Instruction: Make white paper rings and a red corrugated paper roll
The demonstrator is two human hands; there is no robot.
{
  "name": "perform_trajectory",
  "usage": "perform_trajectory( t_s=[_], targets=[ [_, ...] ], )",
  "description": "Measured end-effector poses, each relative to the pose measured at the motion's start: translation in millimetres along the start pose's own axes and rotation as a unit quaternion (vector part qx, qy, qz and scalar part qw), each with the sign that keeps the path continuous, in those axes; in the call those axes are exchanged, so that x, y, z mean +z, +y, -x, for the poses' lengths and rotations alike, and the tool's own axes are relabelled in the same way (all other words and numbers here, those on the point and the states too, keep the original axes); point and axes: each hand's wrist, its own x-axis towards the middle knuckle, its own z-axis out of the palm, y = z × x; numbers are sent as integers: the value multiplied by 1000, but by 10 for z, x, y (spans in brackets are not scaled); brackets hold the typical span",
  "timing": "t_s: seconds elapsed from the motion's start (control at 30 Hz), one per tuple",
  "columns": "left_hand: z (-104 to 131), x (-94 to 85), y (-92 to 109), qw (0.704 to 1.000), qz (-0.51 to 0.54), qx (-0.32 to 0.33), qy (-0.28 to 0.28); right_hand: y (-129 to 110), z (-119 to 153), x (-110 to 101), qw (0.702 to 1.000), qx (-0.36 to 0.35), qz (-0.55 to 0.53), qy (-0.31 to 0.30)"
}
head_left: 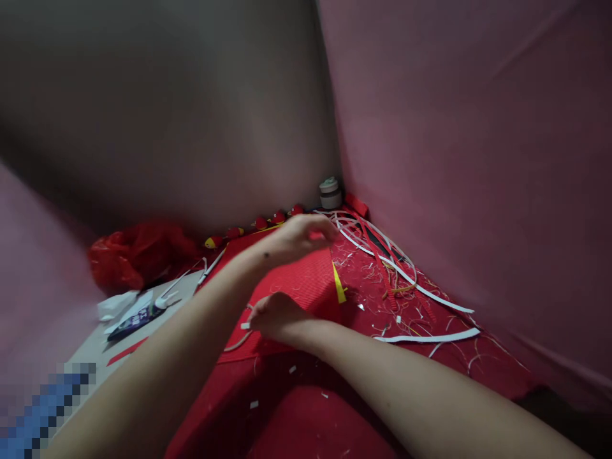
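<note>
My left hand (308, 234) reaches across above the far part of a red ribbed sheet (291, 287). Its fingers are slightly blurred and bent, with a gap beside the thumb, and I see nothing held in them. Nearer to me, my right hand (276, 315) is low over the same sheet with its fingers curled in, mostly hidden behind the hand. A narrow pale strip (238, 345) curves from the sheet up to these fingertips. Beside them shows a small white scrap (245, 326). The two hands are apart from each other.
Along the back wall sit several small red-and-yellow figures (259, 223) and a pale lidded jar (329, 193). White strips (430, 338) and thread scraps litter the red cloth at right. At left are a red plastic bag (143, 252) and a dark glue tube (136, 319).
</note>
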Motion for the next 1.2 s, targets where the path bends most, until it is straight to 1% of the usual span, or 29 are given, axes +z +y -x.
perform_trajectory(
  t_s=[0.03,0.07,0.1,0.13,0.17,0.2,0.27,0.3,0.33,0.37,0.4,0.43,0.47,0.5,0.53,0.57,0.6,0.63,0.7,0.73,0.77,0.8,0.83,0.87,0.93,1.07,1.2],
  targets=[
    [83,-173,-96,995,39,-56,78,15,-12,26,1000,4,-14,-12],
    [186,-356,-204,977,86,-94,171,30,-16,44,999,7,-34,-21],
    [308,-547,-320,946,124,-122,274,44,-12,54,998,8,-56,-25],
    [450,-744,-436,898,152,-148,385,56,-1,59,997,6,-77,-21],
    [608,-944,-545,826,165,-160,515,66,15,60,995,2,-98,-19],
    [780,-1139,-638,784,149,-164,580,73,34,59,993,0,-118,-18],
    [1140,-1490,-755,712,97,-156,677,82,68,58,988,-4,-153,-19],
    [1311,-1629,-776,685,73,-156,708,85,81,60,986,-3,-168,-21],
    [1466,-1733,-777,668,48,-151,727,87,91,64,983,-1,-181,-23],
    [1598,-1796,-762,660,24,-146,736,89,98,69,981,2,-194,-26],
    [1701,-1814,-738,661,1,-141,737,91,104,75,978,5,-206,-29],
    [1775,-1786,-709,670,-20,-138,729,94,110,81,976,7,-216,-31],
    [1822,-1713,-680,682,-38,-134,718,98,115,87,974,10,-226,-34],
    [1844,-1598,-651,699,-53,-134,700,101,120,92,971,13,-234,-36],
    [1849,-1447,-623,718,-64,-137,680,106,125,96,969,15,-242,-38],
    [1841,-1268,-594,743,-79,-136,650,110,130,99,967,17,-249,-39],
    [1826,-1069,-564,787,-121,-131,590,115,135,101,966,19,-255,-39],
    [1808,-863,-533,823,-155,-129,530,120,138,101,964,19,-261,-39],
    [1779,-467,-465,877,-188,-123,425,131,142,95,962,18,-269,-38],
    [1772,-295,-429,905,-192,-121,360,137,142,87,961,17,-272,-38],
    [1769,-150,-393,924,-200,-122,302,143,142,78,961,15,-275,-37],
    [1773,-33,-356,935,-214,-121,253,148,141,65,960,15,-277,-36],
    [1781,55,-322,941,-229,-126,217,152,140,52,960,14,-279,-36],
    [1793,116,-290,942,-234,-135,201,154,140,37,959,14,-280,-34],
    [1824,176,-243,943,-218,-149,202,150,141,9,958,17,-286,-34],
    [1897,193,-217,957,-115,-146,223,116,150,-35,952,50,-299,-52],
    [1960,233,-239,960,-17,-156,230,79,162,-65,958,73,-274,-51]
  ],
)
